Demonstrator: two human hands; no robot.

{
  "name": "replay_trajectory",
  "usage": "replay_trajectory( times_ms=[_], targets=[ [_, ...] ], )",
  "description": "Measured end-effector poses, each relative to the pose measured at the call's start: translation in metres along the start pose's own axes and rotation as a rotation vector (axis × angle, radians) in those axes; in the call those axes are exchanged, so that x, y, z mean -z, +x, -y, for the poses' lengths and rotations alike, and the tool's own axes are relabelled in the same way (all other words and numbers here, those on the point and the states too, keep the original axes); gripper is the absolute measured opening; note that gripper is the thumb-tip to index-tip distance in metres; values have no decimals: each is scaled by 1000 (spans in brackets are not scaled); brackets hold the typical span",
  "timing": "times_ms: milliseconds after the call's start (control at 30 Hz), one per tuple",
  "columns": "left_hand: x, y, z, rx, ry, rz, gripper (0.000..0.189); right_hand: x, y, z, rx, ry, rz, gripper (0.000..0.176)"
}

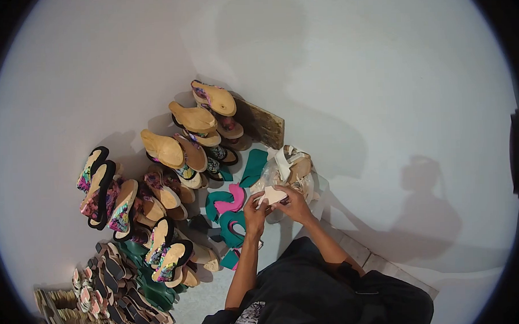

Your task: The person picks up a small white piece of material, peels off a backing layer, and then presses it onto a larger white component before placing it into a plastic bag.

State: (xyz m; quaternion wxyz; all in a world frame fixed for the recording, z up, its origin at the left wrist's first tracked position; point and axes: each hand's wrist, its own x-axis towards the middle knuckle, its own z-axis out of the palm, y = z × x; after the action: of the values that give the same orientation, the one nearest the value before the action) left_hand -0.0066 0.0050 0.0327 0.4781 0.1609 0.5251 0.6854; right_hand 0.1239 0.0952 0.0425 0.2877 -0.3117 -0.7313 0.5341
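Dark clothing (310, 291) fills the bottom of the view, and both forearms reach out from it. The left hand (254, 211) and right hand (295, 205) meet over the floor, each pinching an edge of a pale sole piece (271, 194) between thumb and fingers. Just beyond it lies a clear plastic bag (294, 167) of similar pale pieces. Teal and pink cut-outs (231, 210) lie just left of the hands. Further left, stacked dark soles (124, 292) sit on the floor. Floral sandals (109, 193) and tan-soled sandals (192, 121) lean in rows against the white wall, beside a wooden board (267, 124).
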Motion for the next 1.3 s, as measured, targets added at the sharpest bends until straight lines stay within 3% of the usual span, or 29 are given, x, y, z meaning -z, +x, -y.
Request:
replay_trajectory(
  times_ms=[400, 667, 833, 900, 967, 1033, 1133, 1200, 1300],
  targets=[
    [10, 6, 4, -67, 103, -91, 39, -6, 3, -10, -60, 113, 2, 46],
    [13, 4, -1, -76, 172, 15, 51, -6, 6, -14, -114, 124, -52, 44],
    [14, 5, -7, -126, 249, 40, 47, -7, 9, -20, -119, 180, 1, 43],
    [14, -2, -18, -57, 168, -2, 44, -11, 11, -21, -148, 189, 60, 45],
    [25, -2, -21, -91, 175, -36, 42, -18, 12, -19, -91, 346, 99, 47],
    [34, -13, -25, -116, 181, -61, 41, -23, 8, -9, -57, 304, 163, 47],
    [58, -32, -37, -112, 370, 19, 38, -35, 6, 0, -131, 293, 153, 42],
    [75, -43, -35, -88, 429, 66, 38, -41, 3, 1, -70, 104, 318, 38],
    [88, -55, -32, -90, 534, 141, 40, -54, -1, -14, -95, 79, 491, 34]
  ],
)
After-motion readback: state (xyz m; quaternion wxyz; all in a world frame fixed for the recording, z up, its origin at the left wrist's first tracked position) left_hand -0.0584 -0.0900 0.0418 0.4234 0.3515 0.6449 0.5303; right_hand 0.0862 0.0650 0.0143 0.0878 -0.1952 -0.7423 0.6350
